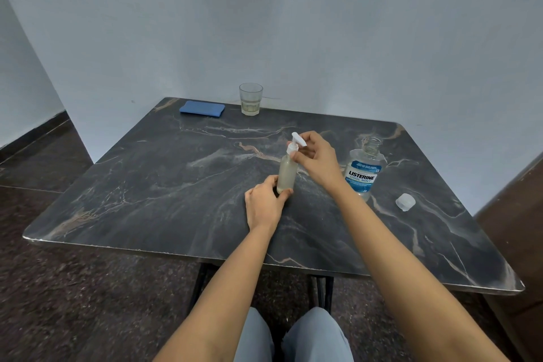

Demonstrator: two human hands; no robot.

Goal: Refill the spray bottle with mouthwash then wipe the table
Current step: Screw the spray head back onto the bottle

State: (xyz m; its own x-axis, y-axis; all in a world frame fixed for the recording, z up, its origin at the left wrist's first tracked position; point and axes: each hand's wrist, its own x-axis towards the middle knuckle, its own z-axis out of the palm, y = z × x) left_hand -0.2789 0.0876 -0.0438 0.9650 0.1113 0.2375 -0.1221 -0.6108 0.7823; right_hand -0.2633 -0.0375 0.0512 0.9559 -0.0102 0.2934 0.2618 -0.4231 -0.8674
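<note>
— Two hands are busy on the dark marble-look table [147, 200], seen from the head camera. What are they doing?

— The left hand [263, 206] is wrapped around the bottom of the small clear plastic spray bottle [286, 173]. The bottle stands up straight near the middle of the table. It has pale, cloudy liquid inside.

— And the other hand?

— The right hand [316, 160] is up at the top of that bottle. Its fingers pinch the white pump spray head [297, 142], which sits on the bottle's neck. I cannot tell if the head is screwed on tight.

— Where is the mouthwash?

— The big clear mouthwash bottle with the blue Listerine Cool Mint label [364, 169] stands just to the right of the right hand. Its top is open. Most of it looks see-through, and I cannot tell how much liquid is in it.

— Where is its lid?

— A round, cloudy white plastic cap [405, 202] lies on the table, near the mouthwash bottle, further right and a bit closer to the person.

— Anything else on the table?

— At the far edge, by the pale blue wall [264, 23], stands a clear ribbed drinking glass [250, 98] with a little pale liquid at the bottom. Left of it lies a folded blue cloth [202, 109], flat, near the far left corner. Nobody touches the glass or the cloth.

— And down low?

— Light grey trouser knees [293, 338] show under the near edge of the table.
</note>
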